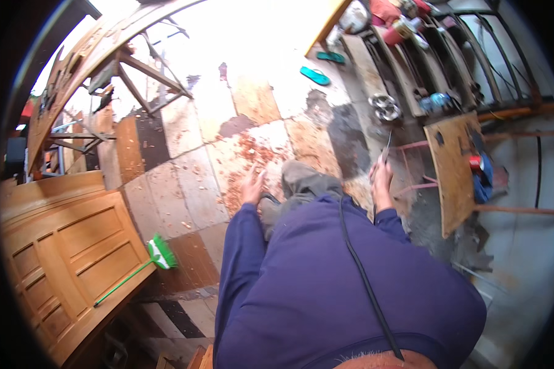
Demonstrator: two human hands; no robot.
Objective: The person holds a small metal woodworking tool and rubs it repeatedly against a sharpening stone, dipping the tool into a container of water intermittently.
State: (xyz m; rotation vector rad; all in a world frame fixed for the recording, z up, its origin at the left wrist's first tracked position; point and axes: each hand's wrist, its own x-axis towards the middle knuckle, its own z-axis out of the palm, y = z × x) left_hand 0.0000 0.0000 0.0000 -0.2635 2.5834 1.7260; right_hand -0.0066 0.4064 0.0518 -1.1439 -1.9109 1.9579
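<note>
My right hand [381,176] is closed round a slim tool with a thin metal blade [388,142] that points away from me; it looks like a knife or chisel, but its exact kind is too small to tell. My left hand [252,186] hovers beside my knee, over the floor strewn with wood shavings [255,150]. Its fingers seem to be apart, and I make out nothing between them. Reddish and pale shavings lie thickest in front of my left hand.
A panelled wooden door [95,224] lies at left with a green broom [160,252] on it. Wooden frames [148,77] stand beyond. Teal flip-flops [314,76] lie ahead. At right are a plywood board [447,175], a metal rack [498,49] and a shiny round metal part [385,108].
</note>
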